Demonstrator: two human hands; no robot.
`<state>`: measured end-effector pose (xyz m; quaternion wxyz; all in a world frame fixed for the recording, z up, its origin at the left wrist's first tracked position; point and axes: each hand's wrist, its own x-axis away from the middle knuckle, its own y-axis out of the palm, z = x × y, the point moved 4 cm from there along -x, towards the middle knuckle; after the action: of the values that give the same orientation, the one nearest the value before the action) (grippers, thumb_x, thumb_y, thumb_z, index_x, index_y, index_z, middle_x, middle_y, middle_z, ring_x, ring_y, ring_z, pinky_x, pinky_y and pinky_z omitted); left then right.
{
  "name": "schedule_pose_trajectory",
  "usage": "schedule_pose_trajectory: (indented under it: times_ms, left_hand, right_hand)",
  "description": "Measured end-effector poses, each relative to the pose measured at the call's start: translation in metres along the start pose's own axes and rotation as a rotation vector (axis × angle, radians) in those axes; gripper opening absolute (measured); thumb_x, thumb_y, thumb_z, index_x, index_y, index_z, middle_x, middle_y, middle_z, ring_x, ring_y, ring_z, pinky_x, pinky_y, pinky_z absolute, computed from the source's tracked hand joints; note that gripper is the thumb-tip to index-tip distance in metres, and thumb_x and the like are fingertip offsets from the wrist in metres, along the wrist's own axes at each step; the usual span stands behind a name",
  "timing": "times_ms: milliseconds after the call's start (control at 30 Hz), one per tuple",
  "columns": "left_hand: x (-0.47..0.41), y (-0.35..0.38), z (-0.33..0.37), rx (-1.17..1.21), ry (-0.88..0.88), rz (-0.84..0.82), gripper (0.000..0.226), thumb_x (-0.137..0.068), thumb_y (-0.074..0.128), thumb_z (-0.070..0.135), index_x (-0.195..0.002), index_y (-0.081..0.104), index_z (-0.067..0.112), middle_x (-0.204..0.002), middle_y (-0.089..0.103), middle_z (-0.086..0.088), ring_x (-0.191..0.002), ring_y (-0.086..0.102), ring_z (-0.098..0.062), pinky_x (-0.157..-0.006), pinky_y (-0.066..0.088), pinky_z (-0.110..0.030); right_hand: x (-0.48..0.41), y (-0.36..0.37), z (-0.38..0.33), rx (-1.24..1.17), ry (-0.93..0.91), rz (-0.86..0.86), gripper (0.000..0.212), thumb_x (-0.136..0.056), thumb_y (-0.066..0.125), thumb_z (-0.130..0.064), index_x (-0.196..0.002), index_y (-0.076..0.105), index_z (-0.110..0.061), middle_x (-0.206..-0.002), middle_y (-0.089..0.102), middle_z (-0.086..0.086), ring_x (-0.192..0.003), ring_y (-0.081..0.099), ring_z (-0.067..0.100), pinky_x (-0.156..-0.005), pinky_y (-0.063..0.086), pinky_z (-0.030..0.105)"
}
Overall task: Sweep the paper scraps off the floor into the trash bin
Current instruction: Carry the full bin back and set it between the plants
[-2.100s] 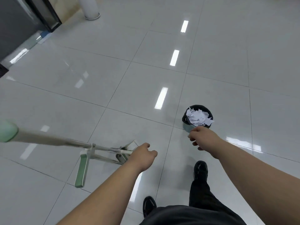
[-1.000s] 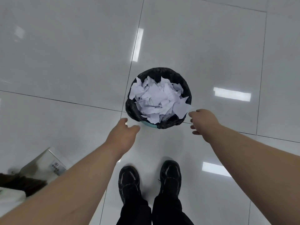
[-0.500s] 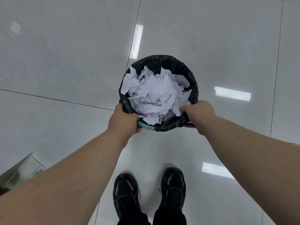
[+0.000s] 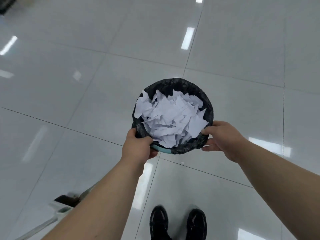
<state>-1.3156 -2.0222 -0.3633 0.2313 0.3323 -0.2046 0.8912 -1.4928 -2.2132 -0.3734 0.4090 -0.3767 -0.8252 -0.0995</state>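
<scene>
A small round trash bin [image 4: 174, 86] with a black liner and a teal rim is held up in front of me, above the floor. White torn paper scraps [image 4: 170, 116] fill it to the brim. My left hand [image 4: 137, 148] grips the near-left rim, thumb over the liner. My right hand [image 4: 223, 138] grips the near-right rim the same way. No loose scraps show on the tiles around me.
Glossy grey floor tiles [image 4: 86, 84] spread all round. The broom and dustpan [image 4: 64, 205] lie at the lower left, partly behind my left forearm. My black shoes [image 4: 178, 222] stand below the bin. A dark object [image 4: 5, 4] sits at the far top-left corner.
Both hands reached to the bin and took hold of its rim. Since half a second ago the bin has risen off the floor and my view has tipped forward.
</scene>
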Motion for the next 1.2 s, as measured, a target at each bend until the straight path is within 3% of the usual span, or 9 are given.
schedule_pose_trajectory:
  times_ms: [133,267,467,567,667,800,967,1200]
  left_hand:
    - [0.082,-0.057,0.088,0.046,0.042,0.038,0.030,-0.092,0.061,0.003,-0.119,0.058,0.017,-0.106,0.071,-0.017,-0.062,0.068,-0.024,-0.060,0.060,-0.032]
    - [0.150,-0.130,0.152,0.104,0.092,0.116,0.026,-0.092,0.061,0.005,-0.115,0.058,0.016,-0.099,0.073,-0.016,-0.057,0.070,-0.024,-0.063,0.060,-0.035]
    - [0.195,-0.240,0.214,0.253,0.178,0.248,0.021,-0.094,0.060,0.004,-0.109,0.058,0.018,-0.100,0.071,-0.015,-0.059,0.069,-0.024,-0.059,0.059,-0.033]
    - [0.191,-0.277,0.217,0.331,0.167,0.276,0.024,-0.095,0.058,0.004,-0.114,0.056,0.019,-0.096,0.069,-0.011,-0.060,0.069,-0.025,-0.057,0.059,-0.031]
    - [0.167,-0.293,0.208,0.367,0.097,0.256,0.027,-0.096,0.057,0.004,-0.118,0.053,0.019,-0.099,0.070,-0.011,-0.064,0.073,-0.027,-0.055,0.059,-0.029]
    - [0.128,-0.297,0.202,0.364,0.025,0.217,0.035,-0.095,0.056,0.001,-0.126,0.051,0.016,-0.104,0.070,-0.015,-0.066,0.071,-0.028,-0.052,0.059,-0.028]
    - [0.087,-0.276,0.190,0.321,-0.062,0.188,0.042,-0.092,0.057,-0.003,-0.129,0.050,0.015,-0.104,0.069,-0.017,-0.060,0.067,-0.026,-0.051,0.061,-0.031]
    - [0.056,-0.235,0.175,0.250,-0.121,0.177,0.036,-0.091,0.057,-0.002,-0.118,0.050,0.019,-0.113,0.068,-0.024,-0.070,0.067,-0.032,-0.052,0.061,-0.031]
  right_hand:
    - [0.088,0.016,-0.095,-0.062,-0.044,0.037,0.015,-0.089,0.064,-0.003,-0.103,0.064,0.002,-0.104,0.070,0.023,-0.086,0.074,0.039,-0.076,0.064,0.049]
    - [0.161,0.057,-0.175,-0.031,-0.132,0.016,0.010,-0.082,0.071,-0.004,-0.085,0.062,0.001,-0.096,0.066,0.027,-0.087,0.073,0.041,-0.071,0.064,0.049]
    - [0.230,0.135,-0.275,0.112,-0.269,-0.163,0.014,-0.089,0.070,-0.012,-0.098,0.066,-0.002,-0.096,0.072,0.017,-0.081,0.075,0.032,-0.072,0.065,0.046]
    - [0.238,0.175,-0.305,0.226,-0.320,-0.216,0.022,-0.090,0.067,-0.013,-0.108,0.064,-0.001,-0.100,0.072,0.017,-0.078,0.076,0.031,-0.070,0.065,0.044]
    - [0.221,0.208,-0.312,0.294,-0.302,-0.210,0.027,-0.089,0.068,-0.015,-0.111,0.063,0.000,-0.103,0.071,0.016,-0.078,0.075,0.028,-0.067,0.064,0.041]
    - [0.192,0.228,-0.301,0.347,-0.214,-0.171,0.014,-0.092,0.066,-0.014,-0.103,0.062,-0.007,-0.095,0.067,0.011,-0.070,0.068,0.021,-0.070,0.063,0.037]
    - [0.160,0.214,-0.285,0.333,-0.086,-0.119,0.014,-0.092,0.065,-0.011,-0.103,0.062,-0.004,-0.099,0.071,0.014,-0.071,0.075,0.025,-0.070,0.064,0.040]
    - [0.126,0.182,-0.258,0.353,-0.021,-0.101,0.019,-0.091,0.065,-0.015,-0.108,0.064,-0.006,-0.104,0.073,0.013,-0.080,0.077,0.028,-0.075,0.064,0.043]
